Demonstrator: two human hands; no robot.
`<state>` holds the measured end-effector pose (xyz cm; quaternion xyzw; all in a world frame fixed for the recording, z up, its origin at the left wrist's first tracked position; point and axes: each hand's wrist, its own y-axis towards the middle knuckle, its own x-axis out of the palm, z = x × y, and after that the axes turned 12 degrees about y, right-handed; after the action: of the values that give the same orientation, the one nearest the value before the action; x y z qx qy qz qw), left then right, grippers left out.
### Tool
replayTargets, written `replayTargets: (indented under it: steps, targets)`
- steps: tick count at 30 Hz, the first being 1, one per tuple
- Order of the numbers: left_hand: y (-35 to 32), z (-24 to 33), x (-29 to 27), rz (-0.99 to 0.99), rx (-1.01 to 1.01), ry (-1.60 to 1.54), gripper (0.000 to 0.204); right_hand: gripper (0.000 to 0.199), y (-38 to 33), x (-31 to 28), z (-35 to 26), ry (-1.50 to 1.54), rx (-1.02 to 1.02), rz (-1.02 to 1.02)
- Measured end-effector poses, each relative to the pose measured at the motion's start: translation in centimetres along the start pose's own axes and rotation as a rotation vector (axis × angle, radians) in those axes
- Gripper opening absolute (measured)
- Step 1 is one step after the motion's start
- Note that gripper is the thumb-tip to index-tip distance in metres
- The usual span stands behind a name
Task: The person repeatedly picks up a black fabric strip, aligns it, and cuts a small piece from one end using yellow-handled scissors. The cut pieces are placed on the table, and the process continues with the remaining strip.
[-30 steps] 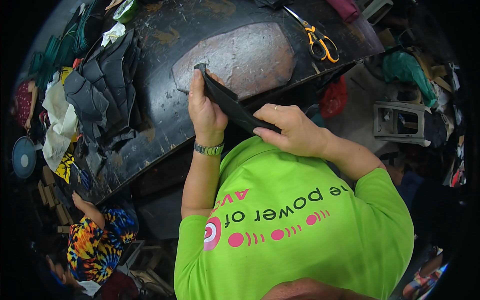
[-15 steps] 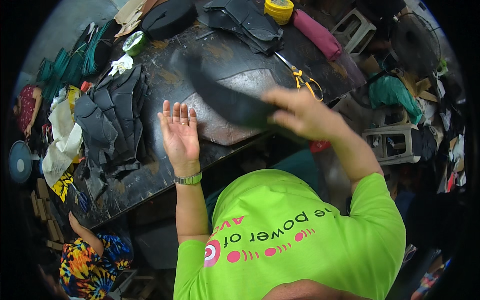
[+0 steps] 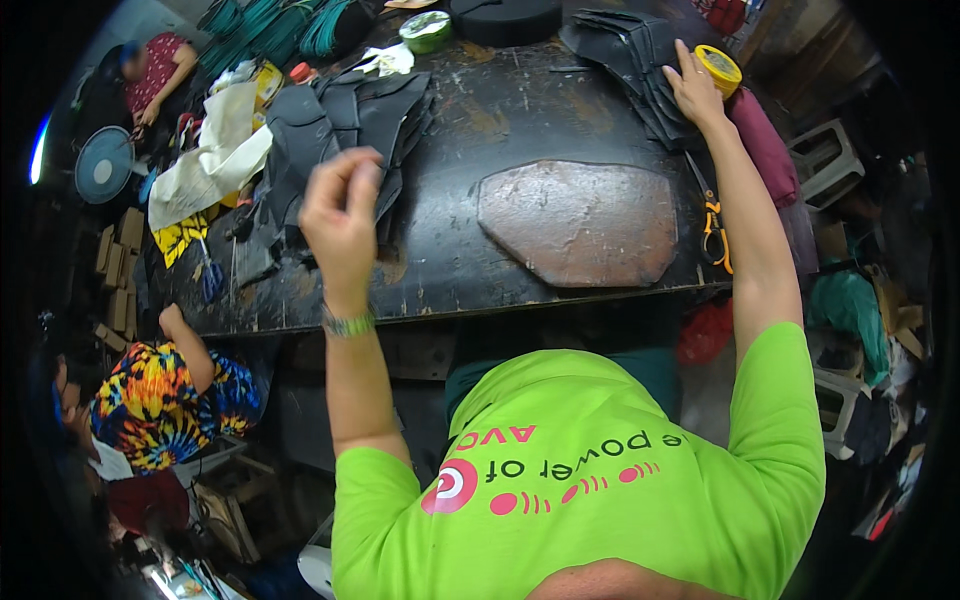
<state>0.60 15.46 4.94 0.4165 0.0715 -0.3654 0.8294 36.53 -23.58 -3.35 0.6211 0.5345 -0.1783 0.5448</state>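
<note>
My left hand (image 3: 342, 220) hovers by the near side of the left pile of black sheet pieces (image 3: 300, 130). Its fingers are curled in and a little blurred, and no object shows in them. My right arm reaches to the far right, where my right hand (image 3: 697, 92) lies with spread fingers at the edge of another stack of black pieces (image 3: 635, 75), close to a yellow tub (image 3: 718, 68). Between the two piles a brown, worn flat board (image 3: 580, 225) with angled corners rests on the dark table (image 3: 440, 270), nothing on top of it.
Orange-handled scissors (image 3: 712, 225) and a maroon roll (image 3: 762, 150) lie along the right side. At the back are a green tape roll (image 3: 426, 32) and a black coil (image 3: 505, 20). A person in a tie-dye garment (image 3: 165, 405) is at the left; another sits farther back.
The curved black piece has left my right hand, which has reached out to the far right stack. My left hand has gone from open palm to curled fingers near the left pile. The view has turned.
</note>
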Motion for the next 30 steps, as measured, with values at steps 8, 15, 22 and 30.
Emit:
replayTargets:
  steps: [8,15,22,30]
  targets:
    - [9.2,-10.7,-1.6,0.136,-0.211,0.84,0.073,0.05,-11.8,-7.3,-8.4,0.508,-0.344,0.011]
    - [8.6,-9.8,-1.4,0.281,0.0,0.194,0.06,0.035,-22.3,-10.8,-13.7,0.992,-0.107,-0.271]
    - [-0.9,2.0,1.3,-0.229,0.215,-0.132,0.047,0.081,-25.7,-9.9,-16.5,2.198,0.323,-0.862]
    - [-3.9,2.4,3.8,-1.079,0.08,-0.214,0.037,0.022,-26.9,-11.0,-12.9,2.42,1.036,-0.129]
